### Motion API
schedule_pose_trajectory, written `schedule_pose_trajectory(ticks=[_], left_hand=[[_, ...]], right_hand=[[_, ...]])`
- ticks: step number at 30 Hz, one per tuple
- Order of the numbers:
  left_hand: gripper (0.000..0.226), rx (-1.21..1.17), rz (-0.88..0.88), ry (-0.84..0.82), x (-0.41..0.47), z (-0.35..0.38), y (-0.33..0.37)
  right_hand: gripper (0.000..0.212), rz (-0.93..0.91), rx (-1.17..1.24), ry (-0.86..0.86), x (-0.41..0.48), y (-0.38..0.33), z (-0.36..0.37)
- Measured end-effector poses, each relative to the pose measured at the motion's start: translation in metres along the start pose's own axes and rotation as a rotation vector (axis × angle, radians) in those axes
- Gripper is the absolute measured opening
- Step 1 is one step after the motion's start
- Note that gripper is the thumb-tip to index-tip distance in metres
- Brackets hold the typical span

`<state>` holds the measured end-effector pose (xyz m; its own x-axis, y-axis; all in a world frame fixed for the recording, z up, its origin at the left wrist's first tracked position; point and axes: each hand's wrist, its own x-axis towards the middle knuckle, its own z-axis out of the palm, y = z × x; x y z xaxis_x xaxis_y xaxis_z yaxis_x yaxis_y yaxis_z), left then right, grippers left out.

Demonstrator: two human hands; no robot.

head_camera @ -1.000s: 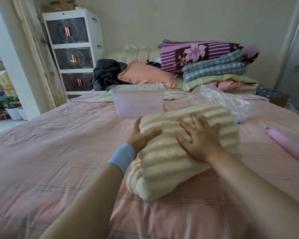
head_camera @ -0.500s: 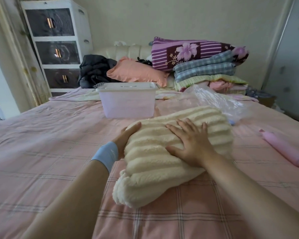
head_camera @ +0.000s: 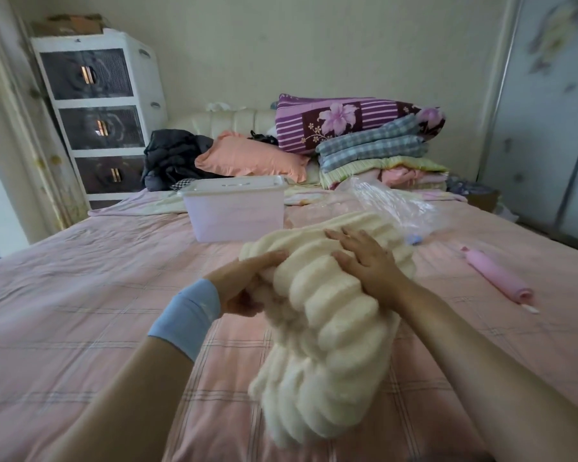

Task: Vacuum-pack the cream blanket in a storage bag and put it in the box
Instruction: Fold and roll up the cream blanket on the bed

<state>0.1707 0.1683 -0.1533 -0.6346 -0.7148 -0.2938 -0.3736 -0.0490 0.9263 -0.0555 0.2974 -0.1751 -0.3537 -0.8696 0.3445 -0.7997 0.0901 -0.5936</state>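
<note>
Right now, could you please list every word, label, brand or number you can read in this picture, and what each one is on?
None can be read.
The box lid bears faint marks, too blurred to read.
The blanket, bag and pink roll show no print.

A bed [head_camera: 80, 295] under a pink checked cover fills the room, its cream padded headboard [head_camera: 231, 120] against a plain pale wall [head_camera: 281, 45]. At the left stands a white drawer unit [head_camera: 97, 111] with 3 dark fronts, topped by what may be a cardboard box [head_camera: 70, 25]. A pale wardrobe door [head_camera: 548, 111] closes the right side. Soft daylight enters from the left.
</note>
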Motion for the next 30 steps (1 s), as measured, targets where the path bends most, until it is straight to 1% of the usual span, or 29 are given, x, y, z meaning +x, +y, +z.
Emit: schedule_pose_trajectory(ticks=[1,2,3,4,5,6,7,8,9,10,11,12,13,14,15,17,18,20,22,23,24,26,27,28,29,30], left_hand=[[0.069,0.071,-0.057,-0.096,-0.014,0.001,-0.005],[0.08,0.158,-0.115,-0.197,-0.03,0.0,-0.01],[0.093,0.278,-0.163,-0.287,-0.037,-0.004,-0.018],[0.104,0.414,-0.211,-0.345,-0.043,-0.008,-0.024],[0.113,0.538,-0.249,-0.327,-0.049,-0.012,-0.026],[0.118,0.62,-0.282,-0.256,-0.057,-0.014,-0.023],[0.118,0.634,-0.268,-0.156,-0.061,-0.013,-0.018],[0.111,0.588,-0.192,-0.048,-0.061,-0.013,-0.013],[0.098,0.494,-0.094,0.035,-0.059,-0.012,-0.007],[0.085,0.427,-0.017,0.087,-0.058,-0.008,-0.001],[0.076,0.383,-0.002,0.099,-0.056,-0.002,-0.001],[0.074,0.362,-0.022,0.092,-0.053,0.004,-0.004],[0.078,0.324,-0.081,0.069,-0.049,0.008,-0.01],[0.084,0.261,-0.139,0.035,-0.048,0.012,-0.015],[0.087,0.202,-0.151,0.007,-0.046,0.018,-0.017],[0.082,0.161,-0.078,-0.014,-0.044,0.022,-0.013],[0.079,0.158,-0.036,-0.023,-0.041,0.027,-0.007],[0.073,0.146,0.037,-0.068,-0.039,0.042,0.009],[0.074,0.135,0.101,-0.141,-0.036,0.066,0.025],[0.074,0.166,0.141,-0.175,-0.035,0.078,0.033],[0.074,0.228,0.183,-0.199,-0.033,0.092,0.041],[0.07,0.344,0.231,-0.219,-0.033,0.125,0.057],[0.07,0.339,0.228,-0.227,-0.032,0.141,0.063],[0.07,0.304,0.226,-0.247,-0.029,0.159,0.067],[0.073,0.255,0.234,-0.269,-0.028,0.177,0.071],[0.078,0.22,0.249,-0.28,-0.027,0.195,0.074]], right_hand=[[0.061,0.004,0.003,-0.045,-0.002,0.0,-0.003],[0.063,0.007,-0.018,-0.106,-0.006,-0.001,-0.004],[0.069,0.008,-0.069,-0.17,-0.008,-0.001,-0.002],[0.074,0.001,-0.137,-0.22,-0.011,-0.002,0.002],[0.075,-0.015,-0.211,-0.247,-0.015,-0.005,0.008],[0.071,-0.037,-0.263,-0.251,-0.019,-0.008,0.015],[0.067,-0.055,-0.298,-0.242,-0.023,-0.011,0.019],[0.066,-0.072,-0.317,-0.234,-0.024,-0.013,0.022],[0.067,-0.079,-0.327,-0.225,-0.027,-0.015,0.023],[0.067,-0.072,-0.326,-0.213,-0.029,-0.017,0.022],[0.065,-0.063,-0.321,-0.198,-0.033,-0.018,0.021],[0.064,-0.05,-0.306,-0.178,-0.037,-0.018,0.02],[0.067,-0.019,-0.284,-0.156,-0.04,-0.019,0.019],[0.074,0.041,-0.253,-0.142,-0.041,-0.018,0.018],[0.086,0.139,-0.232,-0.139,-0.045,-0.018,0.011],[0.106,0.358,-0.123,-0.184,-0.046,-0.019,-0.003],[0.11,0.439,-0.021,-0.208,-0.047,-0.02,-0.013],[0.103,0.488,0.285,-0.221,-0.052,-0.016,-0.034],[0.085,0.449,0.588,-0.197,-0.064,0.004,-0.054],[0.08,0.43,0.685,-0.184,-0.072,0.014,-0.064],[0.08,0.432,0.73,-0.189,-0.079,0.029,-0.074],[0.079,0.479,0.729,-0.222,-0.099,0.055,-0.094],[0.07,0.509,0.717,-0.241,-0.107,0.064,-0.103],[0.053,0.541,0.713,-0.229,-0.116,0.07,-0.113],[0.037,0.573,0.72,-0.171,-0.122,0.074,-0.124],[0.035,0.581,0.729,-0.093,-0.125,0.079,-0.135]])
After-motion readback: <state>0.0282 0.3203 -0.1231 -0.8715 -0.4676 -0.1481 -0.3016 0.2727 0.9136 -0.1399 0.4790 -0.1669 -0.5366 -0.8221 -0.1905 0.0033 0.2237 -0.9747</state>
